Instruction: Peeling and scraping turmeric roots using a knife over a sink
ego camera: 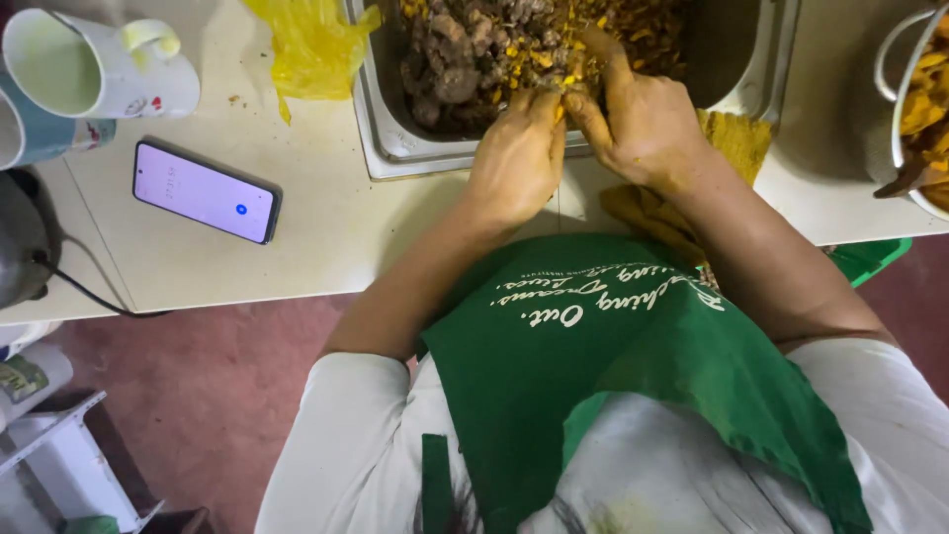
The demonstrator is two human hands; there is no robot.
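My left hand (516, 158) and my right hand (641, 121) meet at the near rim of a steel tray (388, 138). Both are stained yellow, and their fingertips pinch a small yellow-orange piece (561, 99) between them. The tray holds a heap of brown knobbly roots (465, 54) mixed with yellow-orange peeled bits. A stained yellow cloth (733, 140) lies under my right wrist at the counter edge. A green apron (593, 346) covers my front.
A phone (206, 190) with a lit screen lies on the white counter at left. Two mugs (94, 64) stand at the far left, with a yellow plastic bag (311, 44) beside the tray. A pot (919, 109) of orange pieces stands at right. A dark appliance (22, 237) with a cord sits at the left edge.
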